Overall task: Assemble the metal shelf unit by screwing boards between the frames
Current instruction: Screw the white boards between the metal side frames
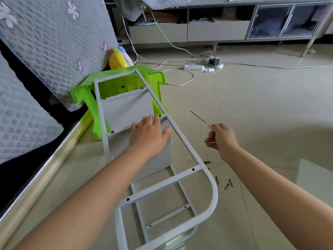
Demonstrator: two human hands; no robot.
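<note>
Nearest the camera, the rounded end of a grey metal frame (207, 192) is seen, raised off the tiled floor (261, 105), with cross rungs that carry dark screw holes. A second frame (142, 210) is seen lying beneath it on the floor, its rungs showing through the gaps. Just right of the rounded end, several dark screws (227, 184) are scattered on the tiles. Near the right edge, part of a pale flat panel (313, 175) is seen on the floor.

Further out, the left hand (150, 136) is laid flat with fingers spread on the edge of a grey board (126, 109) set between the two frames; a second board (155, 159) is partly hidden below the wrist. The right hand (222, 139) is held in the air to the right of the upper frame, apart from it, with its fingers curled around the handle of a thin screwdriver (201, 120), whose shaft is pointed up and to the left.

Beyond the boards, the far end of the upper frame is rested on a green plastic stool (156, 76) that lies tipped over. Behind the stool a yellow and white toy-like object (118, 58) is seen, pressed against a quilted mattress (54, 42) leaning at the left. Further back, white cables and a power strip (194, 67) are spread on the floor in front of a low cabinet (216, 31) along the wall.
</note>
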